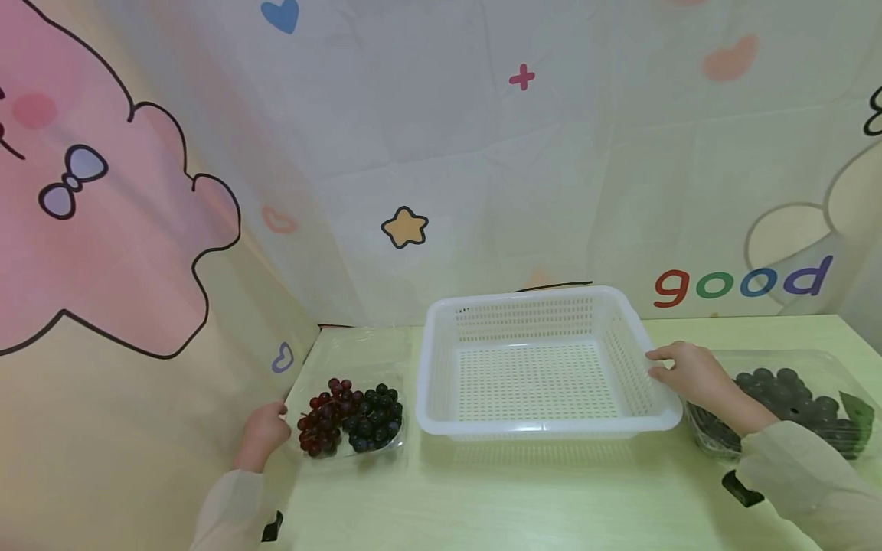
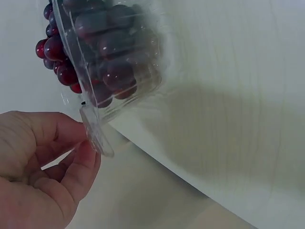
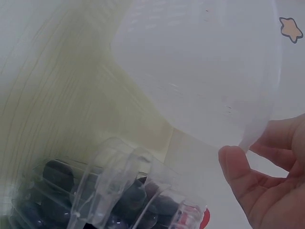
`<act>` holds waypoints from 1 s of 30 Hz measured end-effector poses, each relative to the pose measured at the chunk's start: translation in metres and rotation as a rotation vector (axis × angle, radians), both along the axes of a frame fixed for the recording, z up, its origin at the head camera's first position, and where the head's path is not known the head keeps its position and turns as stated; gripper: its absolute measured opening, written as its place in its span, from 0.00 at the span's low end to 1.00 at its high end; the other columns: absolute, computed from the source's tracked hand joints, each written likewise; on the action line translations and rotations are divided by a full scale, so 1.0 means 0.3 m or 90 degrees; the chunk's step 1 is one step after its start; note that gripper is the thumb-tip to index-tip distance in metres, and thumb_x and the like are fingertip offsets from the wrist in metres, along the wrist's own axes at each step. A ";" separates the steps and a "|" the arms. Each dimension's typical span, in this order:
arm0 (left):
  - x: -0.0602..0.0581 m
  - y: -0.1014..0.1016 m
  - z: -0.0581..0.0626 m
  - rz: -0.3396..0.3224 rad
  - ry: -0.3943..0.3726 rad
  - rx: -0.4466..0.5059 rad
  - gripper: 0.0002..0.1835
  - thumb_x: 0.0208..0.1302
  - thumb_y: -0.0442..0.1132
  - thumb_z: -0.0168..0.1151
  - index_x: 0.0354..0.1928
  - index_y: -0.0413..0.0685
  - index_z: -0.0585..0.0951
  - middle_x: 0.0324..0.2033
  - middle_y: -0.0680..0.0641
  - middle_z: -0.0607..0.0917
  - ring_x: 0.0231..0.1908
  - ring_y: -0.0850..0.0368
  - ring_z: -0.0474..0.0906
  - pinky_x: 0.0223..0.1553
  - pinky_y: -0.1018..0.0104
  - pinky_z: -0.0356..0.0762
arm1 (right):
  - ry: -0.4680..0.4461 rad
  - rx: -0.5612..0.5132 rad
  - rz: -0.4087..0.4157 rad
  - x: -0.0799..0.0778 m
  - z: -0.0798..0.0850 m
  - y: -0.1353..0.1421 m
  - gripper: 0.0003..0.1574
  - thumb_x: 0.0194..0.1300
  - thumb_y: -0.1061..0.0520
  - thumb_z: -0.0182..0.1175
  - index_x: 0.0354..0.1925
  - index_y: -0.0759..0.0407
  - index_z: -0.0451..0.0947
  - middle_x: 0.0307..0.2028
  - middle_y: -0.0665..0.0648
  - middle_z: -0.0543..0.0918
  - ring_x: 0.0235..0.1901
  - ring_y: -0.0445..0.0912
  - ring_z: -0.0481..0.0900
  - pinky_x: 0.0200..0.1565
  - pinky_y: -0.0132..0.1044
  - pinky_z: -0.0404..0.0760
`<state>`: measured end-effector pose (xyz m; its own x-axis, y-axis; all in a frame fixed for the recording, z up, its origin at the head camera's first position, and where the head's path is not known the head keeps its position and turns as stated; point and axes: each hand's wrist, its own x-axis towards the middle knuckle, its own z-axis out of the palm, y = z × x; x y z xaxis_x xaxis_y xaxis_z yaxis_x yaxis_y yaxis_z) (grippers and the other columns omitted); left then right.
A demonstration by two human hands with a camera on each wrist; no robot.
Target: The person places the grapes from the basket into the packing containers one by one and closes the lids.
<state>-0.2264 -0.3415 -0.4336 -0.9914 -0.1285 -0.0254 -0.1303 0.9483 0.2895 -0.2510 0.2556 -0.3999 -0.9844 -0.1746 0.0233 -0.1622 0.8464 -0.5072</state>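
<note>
My left hand (image 1: 265, 430) pinches the edge tab of a clear plastic clamshell box (image 2: 97, 133) between thumb and fingers. Red grapes (image 1: 321, 417) and dark grapes (image 1: 375, 419) lie in that box, its lid folded back toward the wall. With thumb and fingers, my right hand (image 1: 691, 373) grips the right rim of a white plastic basket (image 1: 551, 425). The basket has a slotted floor with nothing lying on it, and it stands between the two boxes. In the right wrist view the thumb (image 3: 234, 162) presses against the rim from outside.
A second clear box (image 1: 717, 444) of dark grapes (image 1: 785, 394), with a green leaf (image 1: 857, 413), stands at the right, partly behind my right forearm. A printed cloth (image 1: 468, 207) hangs behind the light wood-grain table (image 1: 510, 497). The table's left edge runs beside my left hand.
</note>
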 end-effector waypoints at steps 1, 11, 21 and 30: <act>0.003 -0.004 0.003 -0.002 -0.003 0.010 0.20 0.40 0.26 0.50 0.41 0.25 0.73 0.37 0.30 0.78 0.37 0.39 0.74 0.42 0.51 0.70 | 0.001 0.001 0.000 0.000 0.000 0.000 0.23 0.54 0.63 0.58 0.46 0.78 0.71 0.43 0.79 0.71 0.30 0.56 0.77 0.28 0.43 0.79; 0.030 -0.035 0.010 0.004 -0.062 0.128 0.26 0.38 0.27 0.55 0.46 0.25 0.70 0.37 0.31 0.78 0.36 0.44 0.75 0.36 0.56 0.73 | 0.013 0.005 0.001 0.002 -0.005 0.001 0.22 0.54 0.63 0.58 0.46 0.77 0.72 0.42 0.78 0.72 0.31 0.57 0.77 0.28 0.44 0.79; 0.053 -0.027 0.030 0.015 -0.131 0.140 0.29 0.37 0.26 0.55 0.48 0.24 0.67 0.34 0.35 0.75 0.28 0.53 0.70 0.28 0.66 0.68 | 0.013 0.002 0.000 0.000 -0.008 0.003 0.22 0.54 0.62 0.58 0.46 0.77 0.72 0.40 0.77 0.73 0.31 0.57 0.77 0.28 0.43 0.78; 0.084 -0.009 0.050 0.034 -0.181 0.204 0.29 0.39 0.25 0.57 0.48 0.21 0.66 0.37 0.34 0.73 0.25 0.57 0.69 0.26 0.70 0.70 | 0.025 0.001 0.000 0.002 -0.016 0.006 0.23 0.55 0.61 0.58 0.46 0.77 0.72 0.40 0.77 0.72 0.30 0.57 0.77 0.26 0.41 0.77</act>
<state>-0.2011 -0.3443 -0.4188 -0.9314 -0.1205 -0.3434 -0.2936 0.8064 0.5134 -0.2504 0.2574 -0.4048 -0.9826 -0.1752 0.0622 -0.1826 0.8470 -0.4992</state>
